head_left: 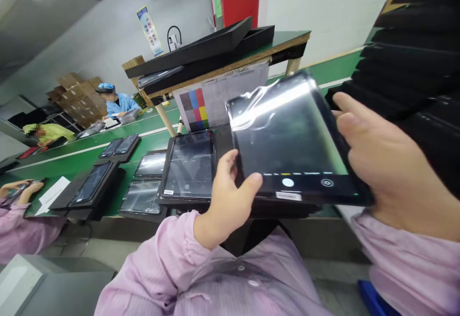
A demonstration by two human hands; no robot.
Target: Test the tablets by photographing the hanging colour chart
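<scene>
Tablet (pixel 291 138) held screen-up, long axis running away from the wearer, camera buttons at the near end. Left hand (pixel 230 196) grips its near-left corner; right hand (pixel 381 162) apparently clasps the right edge.

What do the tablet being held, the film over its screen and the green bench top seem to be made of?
The tablet, held by the left hand and right hand, looks like dark glossy glass in a black frame, judging by its sharp reflections. The film seems thin clear plastic: it wrinkles and glares. The bench top looks like a matte green mat, possibly rubber.
</scene>
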